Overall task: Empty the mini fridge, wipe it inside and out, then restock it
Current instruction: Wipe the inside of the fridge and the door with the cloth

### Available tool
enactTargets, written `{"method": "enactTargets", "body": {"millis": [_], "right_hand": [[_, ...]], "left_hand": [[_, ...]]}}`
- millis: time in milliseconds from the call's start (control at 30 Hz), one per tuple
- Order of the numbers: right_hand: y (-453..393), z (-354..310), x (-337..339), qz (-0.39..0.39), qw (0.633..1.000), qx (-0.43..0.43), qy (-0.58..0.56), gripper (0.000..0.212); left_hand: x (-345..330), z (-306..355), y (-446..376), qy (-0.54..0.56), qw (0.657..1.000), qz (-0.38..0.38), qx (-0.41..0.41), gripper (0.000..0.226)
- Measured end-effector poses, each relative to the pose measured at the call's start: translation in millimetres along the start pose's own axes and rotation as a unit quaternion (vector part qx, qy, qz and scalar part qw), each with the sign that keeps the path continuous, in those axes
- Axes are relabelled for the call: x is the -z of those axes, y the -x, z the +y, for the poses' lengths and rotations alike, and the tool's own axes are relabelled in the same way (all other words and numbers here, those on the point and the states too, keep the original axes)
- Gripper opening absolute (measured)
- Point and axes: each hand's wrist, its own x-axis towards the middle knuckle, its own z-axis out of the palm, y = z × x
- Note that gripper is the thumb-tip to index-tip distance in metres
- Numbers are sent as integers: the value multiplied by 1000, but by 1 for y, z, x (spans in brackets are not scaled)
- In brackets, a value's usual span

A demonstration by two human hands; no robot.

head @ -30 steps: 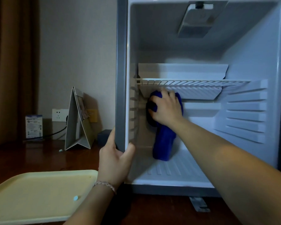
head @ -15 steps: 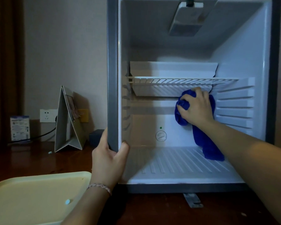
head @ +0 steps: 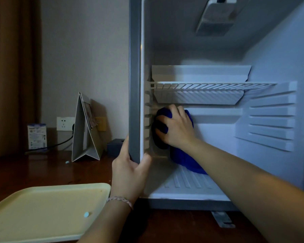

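Note:
The mini fridge (head: 134, 71) stands open on a dark wooden table, its white inside holding nothing but a wire shelf (head: 212, 85). My right hand (head: 177, 128) reaches in below the shelf and grips a bunched blue cloth (head: 184, 159) against the back wall, at its left end near the left wall. The cloth's tail hangs down to the ribbed floor. My left hand (head: 130, 170) grips the front edge of the fridge's left wall, thumb inside, fingers outside.
A pale yellow tray (head: 47, 209) with a small blue-white tablet (head: 86, 214) on it lies at the front left. Behind it stand a folded white card stand (head: 85, 130), a small box (head: 36, 135), a wall socket (head: 65, 123) with a black cable, and a dark box (head: 115, 146).
My right hand has swept the blue cloth along the back wall from the right side to the left end. The left hand has kept its grip on the fridge's edge.

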Motion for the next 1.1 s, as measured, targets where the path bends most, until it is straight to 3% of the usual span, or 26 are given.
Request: {"method": "enactTargets", "body": {"millis": [200,333,633,800,967,1100], "right_hand": [[-3,1,-7,33,999,2,21,71],[-21,10,2,66,997,16,29,68],[-11,35,8,-62,997,21,39,95],[-15,43,14,-137,989,0,-51,73],[-13,50,10,-91,995,10,-30,106],[-20,41,-2,-34,999,-18,-1,98]], "left_hand": [[0,0,0,-8,1000,-1,7,54],[0,0,-1,-9,1000,4,11,49],[-1,2,0,-10,1000,7,6,40],[-1,0,0,-16,1000,9,4,39],[-1,3,0,-15,1000,13,1,41],[-2,1,0,-13,1000,13,7,41]]}}
